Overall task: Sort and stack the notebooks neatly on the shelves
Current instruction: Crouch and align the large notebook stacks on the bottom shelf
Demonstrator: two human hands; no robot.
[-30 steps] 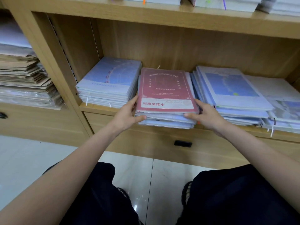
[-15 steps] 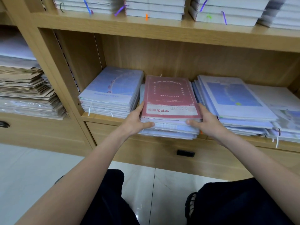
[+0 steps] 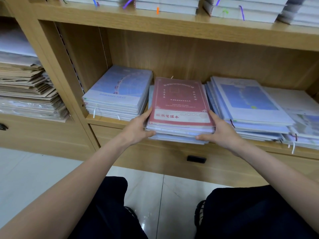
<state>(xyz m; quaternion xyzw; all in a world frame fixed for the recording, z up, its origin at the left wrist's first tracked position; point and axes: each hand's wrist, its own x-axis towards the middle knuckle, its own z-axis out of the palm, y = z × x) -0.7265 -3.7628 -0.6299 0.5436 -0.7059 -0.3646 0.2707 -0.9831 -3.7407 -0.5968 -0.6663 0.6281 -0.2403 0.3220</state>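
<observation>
Pale glossy floor tiles (image 3: 43,173) run under a light wooden shelving unit (image 3: 172,28) whose middle shelf (image 3: 107,120) carries the notebooks, with a drawer front and its dark recessed handle (image 3: 196,159) just below the shelf's front edge. At the shelf's left end, against the side panel, lies a squared stack of pale blue notebooks (image 3: 119,94) with faint, blurred blue lettering along the top cover's front. At the right end a wider, looser spread of blue and white notebooks (image 3: 248,107) fans out, its lower books slipping over the front edge. Between the two sits the middle stack (image 3: 179,131), jutting past the shelf's front edge and topped by a red notebook (image 3: 179,100) whose cream band bears red Chinese characters reading roughly "笔记本"; the smaller print above is too fine to read. On the upper shelf, white-edged stacks (image 3: 165,6) show purple, blue and orange ribbon markers. Brown paper bundles (image 3: 25,87) fill the neighbouring bay at far left. The left hand (image 3: 138,128) grips the middle stack's left front corner, thumb beneath, and the right hand (image 3: 222,133) grips its right front corner, both clamped on the stack from opposite sides. Dark-trousered knees show at the bottom.
</observation>
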